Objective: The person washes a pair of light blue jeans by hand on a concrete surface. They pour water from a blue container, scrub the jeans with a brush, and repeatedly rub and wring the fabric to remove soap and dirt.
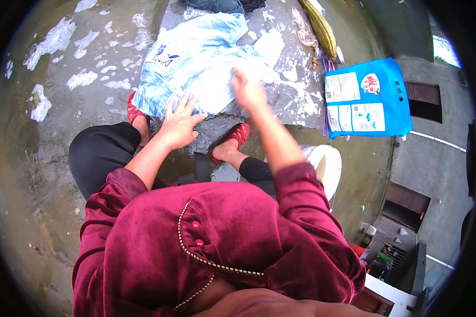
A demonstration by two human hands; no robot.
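Note:
A wet light blue garment (206, 47), with a printed patch bearing writing, lies spread and rumpled on a grey stone slab (301, 107). My left hand (181, 123) rests on its near left edge, fingers spread, gripping nothing. Over the garment's right part is my right hand (249, 92), blurred, fingers pointing away from me. Whether anything is held under that palm is hidden. White suds (289, 73) streak the slab to the right of the garment.
At the slab's right edge stands a blue plastic detergent bag (367, 99), below a long yellow-green gourd (323, 31). A white bucket (329, 166) sits by my right elbow. Dark cloth (216, 5) lies at the far end. Foam patches (53, 43) dot the wet concrete floor (35, 170).

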